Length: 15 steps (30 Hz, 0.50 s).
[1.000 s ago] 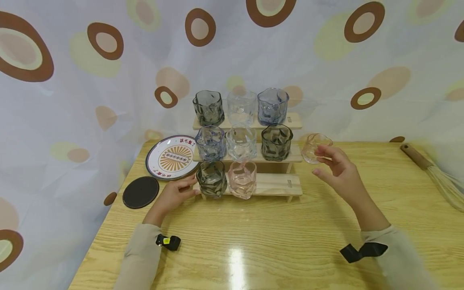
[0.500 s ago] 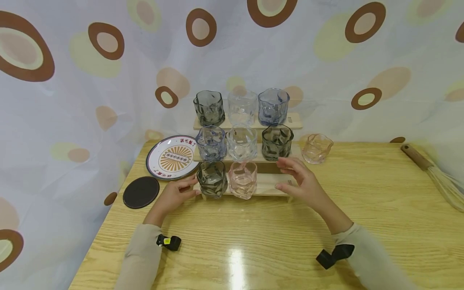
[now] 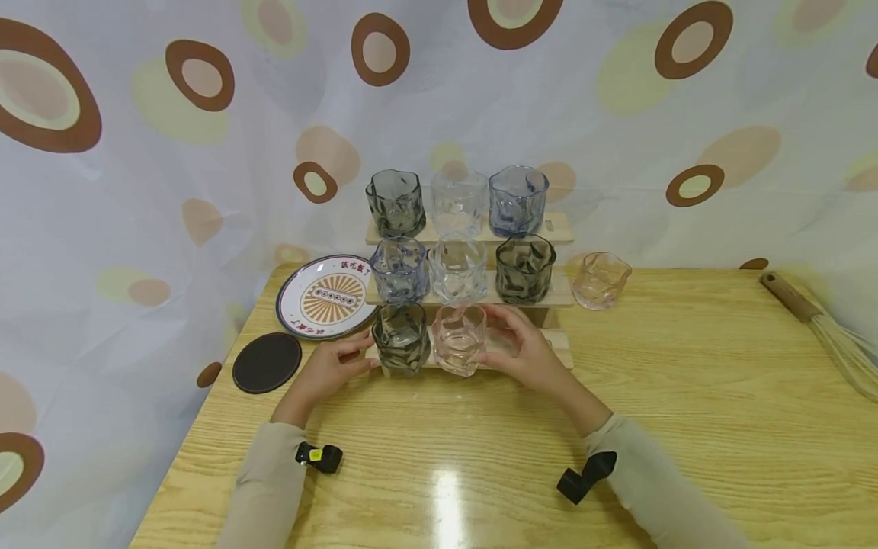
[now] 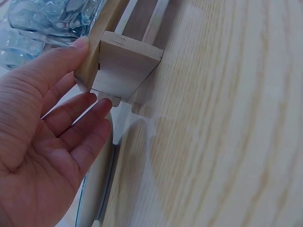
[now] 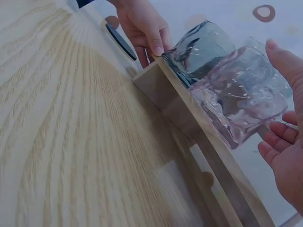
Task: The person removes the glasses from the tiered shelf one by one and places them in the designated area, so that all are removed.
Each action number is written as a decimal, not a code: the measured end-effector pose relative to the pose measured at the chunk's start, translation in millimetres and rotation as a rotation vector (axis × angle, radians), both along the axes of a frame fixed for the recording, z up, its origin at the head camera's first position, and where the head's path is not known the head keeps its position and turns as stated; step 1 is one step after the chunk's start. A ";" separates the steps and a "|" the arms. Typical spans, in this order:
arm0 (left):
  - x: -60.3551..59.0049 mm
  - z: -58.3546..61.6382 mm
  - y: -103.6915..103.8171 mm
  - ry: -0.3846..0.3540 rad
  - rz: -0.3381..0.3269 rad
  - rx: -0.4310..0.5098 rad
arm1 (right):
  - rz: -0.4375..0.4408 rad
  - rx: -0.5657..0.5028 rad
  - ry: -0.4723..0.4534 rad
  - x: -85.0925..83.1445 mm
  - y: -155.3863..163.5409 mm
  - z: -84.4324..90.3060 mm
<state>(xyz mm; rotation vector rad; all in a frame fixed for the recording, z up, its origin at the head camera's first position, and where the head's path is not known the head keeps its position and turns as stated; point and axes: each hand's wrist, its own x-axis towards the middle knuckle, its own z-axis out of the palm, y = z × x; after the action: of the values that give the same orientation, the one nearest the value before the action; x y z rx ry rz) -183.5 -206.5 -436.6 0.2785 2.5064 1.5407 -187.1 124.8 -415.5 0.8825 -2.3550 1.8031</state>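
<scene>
A three-step wooden rack stands at the back of the table and holds several wavy glasses. On its lowest step a grey glass and a pink glass sit side by side. My right hand curls round the right side of the pink glass, thumb above and fingers below. My left hand rests at the left end of the rack; its thumb lies on the board's edge and its straight fingers touch the foot. In the right wrist view the grey glass sits beyond the pink one.
A second pink glass stands on the table right of the rack. A patterned plate and a dark round coaster lie to the left. A bamboo whisk lies at the far right. A spotted curtain hangs close behind.
My right hand let go of the second pink glass on the table, swept left along the rack and now curls round the pink glass on the lowest step. The left hand stayed put.
</scene>
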 end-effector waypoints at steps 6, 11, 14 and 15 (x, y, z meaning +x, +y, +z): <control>-0.4 -0.7 -0.4 -0.005 -0.001 0.007 | -0.040 0.005 -0.051 1.1 -13.4 0.1; -0.6 -0.9 -1.8 0.003 0.001 0.004 | -0.049 -0.023 -0.114 3.1 -21.2 0.9; -0.5 -0.3 -1.7 0.007 0.001 0.003 | -0.071 -0.018 -0.125 4.0 -24.7 -0.4; -0.5 -0.1 -1.6 0.011 -0.004 -0.001 | -0.077 -0.019 -0.125 4.2 -25.7 -0.7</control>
<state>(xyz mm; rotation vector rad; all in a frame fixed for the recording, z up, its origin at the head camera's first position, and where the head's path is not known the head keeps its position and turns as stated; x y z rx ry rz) -184.1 -208.1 -436.7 0.2932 2.5133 1.5411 -182.8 99.1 -416.2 0.6864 -2.4039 1.8987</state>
